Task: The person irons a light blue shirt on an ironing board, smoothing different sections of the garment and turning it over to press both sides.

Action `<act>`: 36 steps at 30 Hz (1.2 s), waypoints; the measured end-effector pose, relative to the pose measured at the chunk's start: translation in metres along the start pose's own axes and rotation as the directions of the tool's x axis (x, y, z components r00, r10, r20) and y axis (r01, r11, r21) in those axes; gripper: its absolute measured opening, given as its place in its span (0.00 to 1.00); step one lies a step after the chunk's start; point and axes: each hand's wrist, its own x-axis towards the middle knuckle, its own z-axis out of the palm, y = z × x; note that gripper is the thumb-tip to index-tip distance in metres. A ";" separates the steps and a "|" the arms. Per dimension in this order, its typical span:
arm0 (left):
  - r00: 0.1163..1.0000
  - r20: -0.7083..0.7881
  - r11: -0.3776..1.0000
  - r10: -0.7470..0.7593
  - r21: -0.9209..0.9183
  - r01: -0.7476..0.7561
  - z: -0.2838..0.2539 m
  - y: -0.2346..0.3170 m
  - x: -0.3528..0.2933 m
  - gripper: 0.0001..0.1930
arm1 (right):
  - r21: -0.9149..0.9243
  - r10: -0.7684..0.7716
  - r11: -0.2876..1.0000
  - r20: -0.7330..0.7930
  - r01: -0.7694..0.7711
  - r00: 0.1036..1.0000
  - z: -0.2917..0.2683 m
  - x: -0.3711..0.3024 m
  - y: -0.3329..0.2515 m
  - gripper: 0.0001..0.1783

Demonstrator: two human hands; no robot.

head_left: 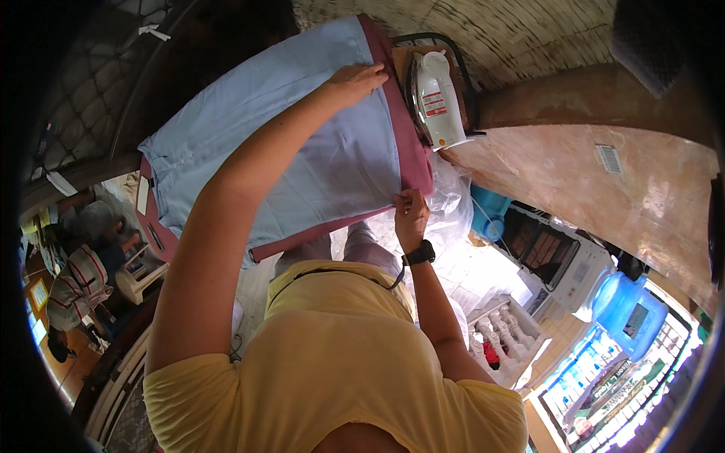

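A light blue garment (302,143) lies spread over an ironing board with a maroon cover (411,143). My left hand (355,79) reaches far across it and grips the cloth's edge near the board's end, close to the iron. My right hand (410,213), with a black watch on the wrist, pinches the nearer corner of the same edge where it meets the maroon cover. A white iron (436,98) stands on its heel on a dark wire rest (461,64) just past the left hand.
A clear plastic bag (453,200) hangs below the board's end. Blue water jugs (630,306), a white appliance (563,260) and white balusters (502,328) stand on the floor to the right. A plastic stool (140,272) and striped cloth (75,287) are at the left.
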 end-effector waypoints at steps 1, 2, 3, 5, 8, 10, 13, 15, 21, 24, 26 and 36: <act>0.985 0.134 0.991 -0.113 -0.052 0.121 -0.018 0.012 0.010 0.03 | -0.018 0.020 1.000 -0.020 -0.020 1.000 -0.001 -0.002 0.001 0.12; 0.992 0.095 0.996 -0.084 -0.027 0.086 -0.015 0.010 0.013 0.04 | -0.036 0.039 0.999 -0.039 -0.040 0.998 -0.001 -0.002 0.002 0.13; 0.997 0.057 0.999 -0.054 -0.002 0.054 -0.012 0.008 0.015 0.05 | -0.041 0.043 0.998 -0.039 -0.045 0.998 0.000 -0.002 0.004 0.13; 0.997 -0.022 0.997 -0.074 0.022 0.074 -0.003 0.008 0.012 0.10 | -0.052 0.045 0.998 -0.031 -0.046 0.999 0.001 -0.001 0.008 0.15; 0.978 -0.135 0.986 -0.160 0.032 0.165 0.014 0.029 -0.009 0.20 | -0.155 0.051 0.986 -0.054 -0.059 0.997 0.000 0.000 0.011 0.16; 0.965 -0.211 0.982 -0.154 0.079 0.174 0.019 0.053 -0.029 0.23 | -0.180 0.070 0.981 -0.038 -0.076 0.997 -0.005 0.002 0.009 0.17; 0.972 -0.171 0.975 -0.158 0.128 0.181 0.023 0.075 -0.054 0.41 | -0.370 -0.191 0.918 -0.097 0.143 0.977 -0.021 0.052 -0.026 0.20; 0.970 -0.079 0.957 -0.231 0.160 0.241 0.018 0.083 -0.060 0.51 | -0.550 -0.259 0.821 -0.128 0.149 0.957 -0.030 0.111 -0.058 0.21; 0.960 -0.195 0.976 -0.201 0.044 0.214 0.038 0.098 -0.065 0.47 | -0.410 -0.127 0.907 -0.043 0.098 0.991 -0.023 0.243 -0.053 0.31; 0.979 -0.042 0.979 -0.201 0.014 0.202 0.051 0.148 -0.107 0.44 | -0.309 -0.038 0.950 0.032 0.046 0.999 -0.033 0.256 -0.058 0.36; 0.985 0.023 0.985 -0.169 -0.038 0.170 0.064 0.187 -0.131 0.44 | -0.329 0.022 0.944 0.072 0.003 0.997 -0.038 0.259 -0.074 0.39; 0.958 0.009 0.845 0.287 -0.473 -0.249 0.104 0.223 -0.173 0.34 | -0.507 -0.137 0.787 0.410 0.351 0.902 0.030 0.159 -0.167 0.39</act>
